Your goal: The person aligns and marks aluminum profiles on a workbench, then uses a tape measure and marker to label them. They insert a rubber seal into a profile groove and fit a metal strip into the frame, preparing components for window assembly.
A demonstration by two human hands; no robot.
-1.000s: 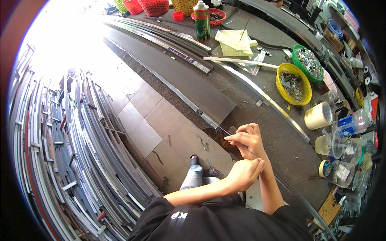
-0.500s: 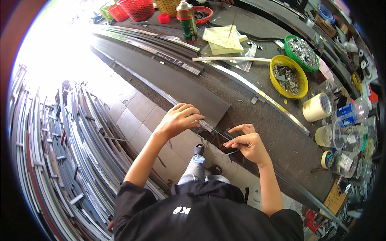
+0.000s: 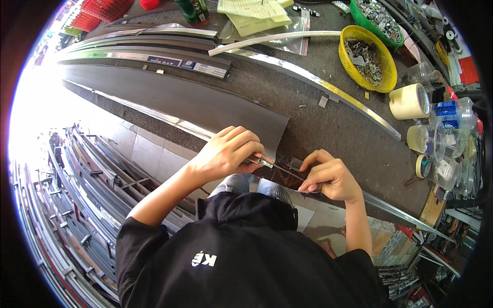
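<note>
My left hand (image 3: 226,154) is closed around the end of a long, shiny metal profile (image 3: 187,126), which runs off to the far left along the bench edge. A small bright metal end piece shows just past its fingertips. A thin dark rod (image 3: 288,172) spans the gap from that end to my right hand (image 3: 331,177). The right fingers are bent, pinching around the rod's near end; exactly what the fingertips touch is partly hidden. Beneath both hands lies the bench's front edge, with a dark grey flat panel (image 3: 246,110) just beyond.
A yellow basket (image 3: 389,72) and a green basket (image 3: 357,15) hold small metal parts. Tape rolls (image 3: 408,101) and clear plastic containers (image 3: 454,141) crowd the right side. Papers (image 3: 251,23) lie at the back. Long metal bars (image 3: 77,231) are stacked on the left.
My view has shifted, so the bench items sit higher and further left. Both hands stay at the profile's end, the right one slightly further right with its fingers more curled.
</note>
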